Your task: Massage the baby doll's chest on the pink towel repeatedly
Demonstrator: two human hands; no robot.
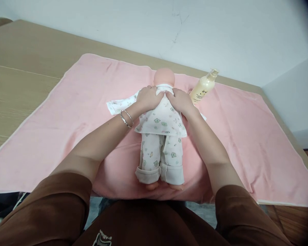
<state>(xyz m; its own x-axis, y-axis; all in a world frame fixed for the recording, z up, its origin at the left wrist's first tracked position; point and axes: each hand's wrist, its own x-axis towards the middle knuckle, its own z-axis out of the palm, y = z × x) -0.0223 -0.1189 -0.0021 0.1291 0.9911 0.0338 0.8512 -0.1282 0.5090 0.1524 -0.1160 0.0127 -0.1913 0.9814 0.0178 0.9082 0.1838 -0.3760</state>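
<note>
A bald baby doll (164,118) lies stretched out in the middle, no face showing, its head away from me and its feet near the front edge. It wears a white long-sleeved top and matching trousers (173,153) with small animal prints and turned-up cuffs. My left hand (151,98) curls over the doll's left-side shoulder, and my right hand (181,100) over the other one. Both thumbs lie on the upper part of the top, tips almost meeting. My fingers wrap over the shoulders, their ends partly hidden. Two bangles circle my left wrist.
A pink blanket (92,89) is spread under the doll over a wooden table (23,51). Just beyond my right hand, a pale yellow pump bottle (203,87) lies tilted on the blanket. A white wall (143,30) runs behind the table.
</note>
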